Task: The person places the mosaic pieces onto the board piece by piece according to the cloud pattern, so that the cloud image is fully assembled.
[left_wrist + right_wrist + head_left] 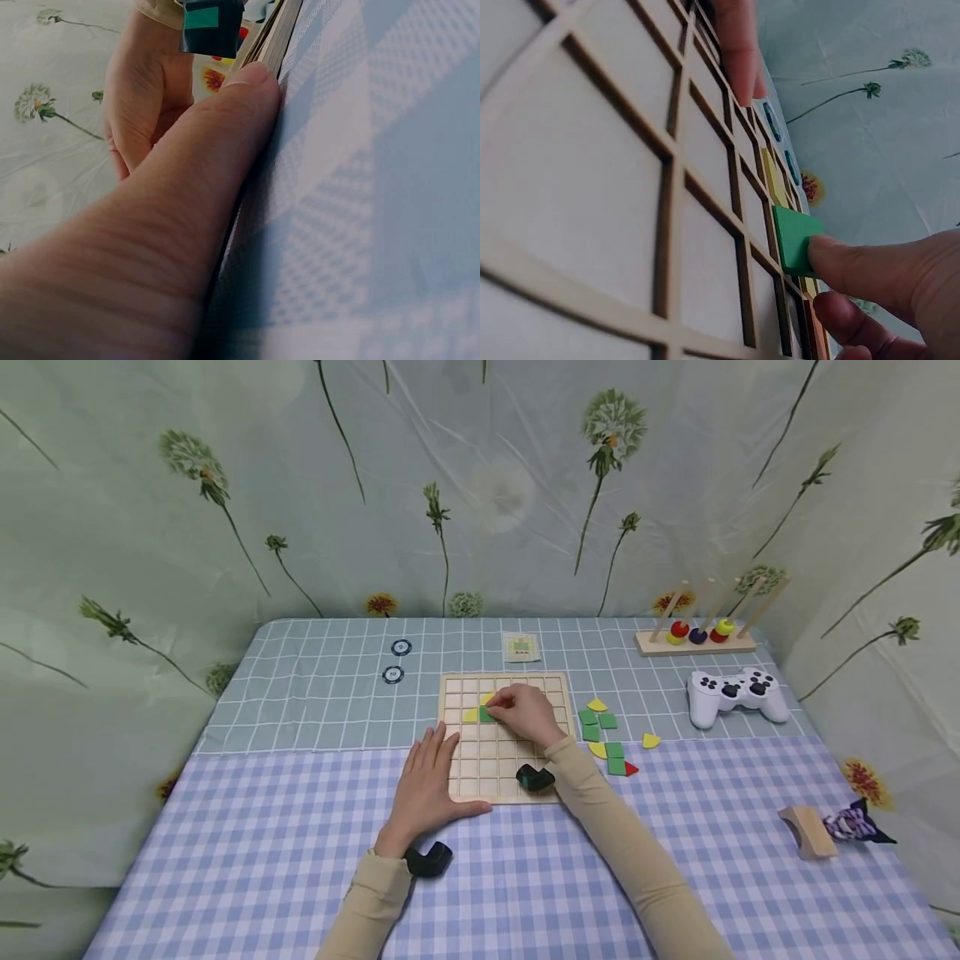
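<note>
A wooden grid board [472, 768] lies on the table. My left hand [427, 785] rests at its lower left corner, fingers spread along the left edge and thumb along the near edge. Over the upper part of the board, my right hand [525, 714] pinches a green square tile [795, 232] between thumb and fingers. In the right wrist view that tile stands tilted at a grid cell. A yellow quarter-round tile [470, 716] sits in the cell to its left, and another yellow tile [487, 699] shows just above, partly hidden by my right hand.
Right of the board lie loose green squares [615, 766], yellow quarter-rounds [651, 741] and a red triangle [632, 769]. Behind it is a pattern card [521, 647]. Two chips [393, 675], a bead rack [697, 647], a game controller [737, 695] and a wooden arch block [810, 832] stand around.
</note>
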The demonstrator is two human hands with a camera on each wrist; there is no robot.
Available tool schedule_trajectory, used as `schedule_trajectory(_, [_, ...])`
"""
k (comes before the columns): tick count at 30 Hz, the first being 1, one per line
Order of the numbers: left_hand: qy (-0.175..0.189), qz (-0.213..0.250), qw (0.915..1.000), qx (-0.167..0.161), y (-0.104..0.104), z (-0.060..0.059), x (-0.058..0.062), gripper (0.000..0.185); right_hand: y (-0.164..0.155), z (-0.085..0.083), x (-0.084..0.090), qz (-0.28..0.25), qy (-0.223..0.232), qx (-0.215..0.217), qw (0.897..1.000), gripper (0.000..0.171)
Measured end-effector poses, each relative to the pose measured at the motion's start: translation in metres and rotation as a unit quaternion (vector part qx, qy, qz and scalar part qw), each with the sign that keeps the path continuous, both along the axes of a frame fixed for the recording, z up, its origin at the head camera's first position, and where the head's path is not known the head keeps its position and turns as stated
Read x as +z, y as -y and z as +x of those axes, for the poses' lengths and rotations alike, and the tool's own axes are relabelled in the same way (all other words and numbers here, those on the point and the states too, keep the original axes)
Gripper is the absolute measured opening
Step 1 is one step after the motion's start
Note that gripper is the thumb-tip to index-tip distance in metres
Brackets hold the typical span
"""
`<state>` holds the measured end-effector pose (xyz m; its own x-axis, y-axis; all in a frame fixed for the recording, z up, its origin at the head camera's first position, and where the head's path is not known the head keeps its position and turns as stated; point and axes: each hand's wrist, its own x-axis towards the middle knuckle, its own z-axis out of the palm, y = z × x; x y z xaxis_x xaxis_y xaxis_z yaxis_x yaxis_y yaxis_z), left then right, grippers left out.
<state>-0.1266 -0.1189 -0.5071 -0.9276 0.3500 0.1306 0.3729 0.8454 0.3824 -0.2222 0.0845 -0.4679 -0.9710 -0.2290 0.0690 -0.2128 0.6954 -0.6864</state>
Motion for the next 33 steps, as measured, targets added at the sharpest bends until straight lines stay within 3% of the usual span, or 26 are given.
schedule_trajectory(12, [-0.011,0.005,0.9999,-0.003,-0.001,0.001,-0.001,0.118,-0.008,0.003,0.008,0.047,0.018,-0.004,0.999,0.009])
schedule_trajectory(23, [-0.024,0.014,0.9996,-0.003,0.002,0.001,0.002,0.117,-0.081,0.018,0.021,0.002,0.006,-0.017,1.0,0.016])
schedule_trajectory(28, [-0.015,0.011,0.9998,-0.004,0.002,0.001,0.003,0.116,-0.113,0.021,0.019,0.04,0.009,-0.041,0.998,0.014])
schedule_trajectory(33, [-0.013,0.011,0.9998,-0.004,0.0,0.001,0.001,0.116,-0.132,0.022,0.013,0.084,0.027,-0.027,0.996,0.015])
